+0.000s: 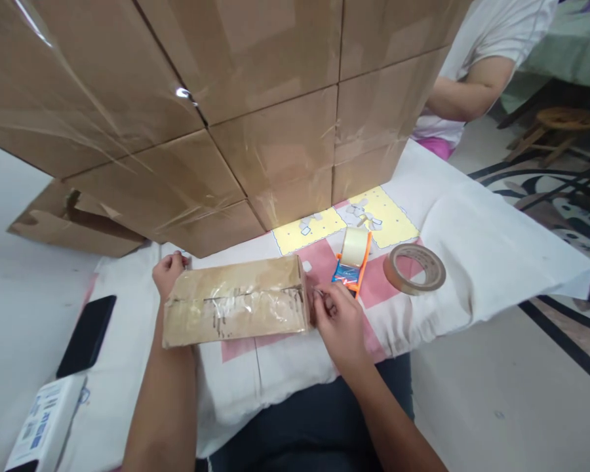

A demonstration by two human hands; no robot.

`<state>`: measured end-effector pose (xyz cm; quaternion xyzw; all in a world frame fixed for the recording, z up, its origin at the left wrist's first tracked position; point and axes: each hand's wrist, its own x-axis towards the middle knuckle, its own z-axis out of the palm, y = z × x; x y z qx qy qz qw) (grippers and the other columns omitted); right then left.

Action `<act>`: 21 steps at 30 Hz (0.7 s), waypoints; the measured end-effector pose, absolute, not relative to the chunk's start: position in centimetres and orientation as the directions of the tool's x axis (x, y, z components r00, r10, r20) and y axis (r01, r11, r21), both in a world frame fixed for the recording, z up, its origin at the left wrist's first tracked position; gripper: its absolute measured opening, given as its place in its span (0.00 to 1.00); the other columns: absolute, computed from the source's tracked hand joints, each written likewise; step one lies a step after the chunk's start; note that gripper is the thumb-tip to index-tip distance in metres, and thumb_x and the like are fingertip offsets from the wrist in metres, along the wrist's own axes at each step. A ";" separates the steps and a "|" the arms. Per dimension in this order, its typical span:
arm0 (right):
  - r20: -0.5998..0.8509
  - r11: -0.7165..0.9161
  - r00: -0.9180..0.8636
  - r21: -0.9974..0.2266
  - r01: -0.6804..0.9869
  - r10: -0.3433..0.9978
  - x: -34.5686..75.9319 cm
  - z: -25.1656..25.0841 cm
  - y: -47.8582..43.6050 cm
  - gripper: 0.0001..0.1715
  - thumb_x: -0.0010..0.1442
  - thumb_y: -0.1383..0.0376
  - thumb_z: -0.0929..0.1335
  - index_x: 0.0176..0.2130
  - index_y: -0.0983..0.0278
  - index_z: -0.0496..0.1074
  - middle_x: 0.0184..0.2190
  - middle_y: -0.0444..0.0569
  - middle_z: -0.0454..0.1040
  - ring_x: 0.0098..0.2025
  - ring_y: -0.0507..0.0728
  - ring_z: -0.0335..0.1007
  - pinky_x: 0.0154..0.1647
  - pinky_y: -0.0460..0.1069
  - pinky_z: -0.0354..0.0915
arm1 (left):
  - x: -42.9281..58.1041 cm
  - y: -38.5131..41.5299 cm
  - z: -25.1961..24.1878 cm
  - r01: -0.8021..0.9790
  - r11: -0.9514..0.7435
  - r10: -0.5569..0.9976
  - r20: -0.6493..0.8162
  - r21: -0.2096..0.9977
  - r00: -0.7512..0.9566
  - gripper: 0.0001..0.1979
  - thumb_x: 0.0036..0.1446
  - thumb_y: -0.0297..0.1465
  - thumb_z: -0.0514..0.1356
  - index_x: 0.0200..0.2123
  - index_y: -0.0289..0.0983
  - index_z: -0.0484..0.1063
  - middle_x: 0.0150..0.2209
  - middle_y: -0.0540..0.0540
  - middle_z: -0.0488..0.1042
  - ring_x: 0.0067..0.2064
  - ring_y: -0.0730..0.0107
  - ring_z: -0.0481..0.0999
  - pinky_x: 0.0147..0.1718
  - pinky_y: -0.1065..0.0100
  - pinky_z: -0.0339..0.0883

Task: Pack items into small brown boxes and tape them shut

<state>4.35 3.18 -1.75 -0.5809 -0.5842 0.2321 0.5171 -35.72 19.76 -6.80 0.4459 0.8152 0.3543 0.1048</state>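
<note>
A small brown cardboard box [236, 301], taped along its top seam, lies on a cloth-covered surface [472, 249] in front of me. My left hand [168, 273] grips the box's left end with curled fingers. My right hand [338, 316] presses against the box's right end, fingers pinched together on something small I cannot make out. An orange tape dispenser with a clear roll [353, 259] lies just beyond my right hand. A brown tape roll [415, 269] lies flat to its right.
A tall stack of taped cartons [216, 105] rises right behind the box. A flattened carton [73, 219] lies at left. A black phone [87, 334] and a white packet [44, 426] sit at lower left. Another person in a white shirt [482, 59] sits at the upper right.
</note>
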 end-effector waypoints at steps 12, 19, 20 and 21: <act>0.329 0.289 0.143 -0.926 0.245 0.933 4.0 -1.9 2.6 0.15 0.64 0.73 0.64 0.44 0.60 0.78 0.39 0.50 0.77 0.40 0.55 0.75 0.41 0.49 0.70 | -36.4 20.2 -7.6 0.706 0.365 0.828 0.135 0.607 -0.544 0.21 0.63 0.42 0.51 0.37 0.31 0.76 0.34 0.47 0.78 0.33 0.72 0.68 0.33 0.70 0.62; 0.191 0.178 0.078 -0.972 0.152 0.978 3.9 -1.7 1.3 0.21 0.66 0.70 0.63 0.53 0.57 0.77 0.38 0.50 0.73 0.39 0.55 0.72 0.33 0.47 0.68 | -36.2 19.8 -7.4 0.771 0.354 0.862 0.136 0.529 -0.489 0.24 0.64 0.44 0.47 0.39 0.32 0.76 0.37 0.45 0.79 0.34 0.71 0.70 0.32 0.71 0.63; 0.180 0.169 0.075 -0.976 0.138 0.981 3.8 -1.8 1.2 0.20 0.66 0.69 0.63 0.53 0.57 0.77 0.37 0.49 0.72 0.38 0.54 0.71 0.33 0.47 0.67 | -36.0 19.6 -7.3 0.785 0.349 0.869 0.137 0.512 -0.476 0.24 0.64 0.44 0.47 0.39 0.32 0.75 0.38 0.45 0.79 0.35 0.70 0.70 0.32 0.71 0.63; 0.172 0.162 0.074 -0.979 0.126 0.982 3.7 -1.8 1.2 0.20 0.67 0.68 0.62 0.52 0.57 0.77 0.37 0.49 0.71 0.37 0.54 0.70 0.33 0.47 0.67 | -35.9 19.5 -7.1 0.798 0.343 0.876 0.137 0.495 -0.462 0.24 0.64 0.45 0.47 0.39 0.33 0.75 0.38 0.45 0.79 0.36 0.69 0.71 0.32 0.71 0.63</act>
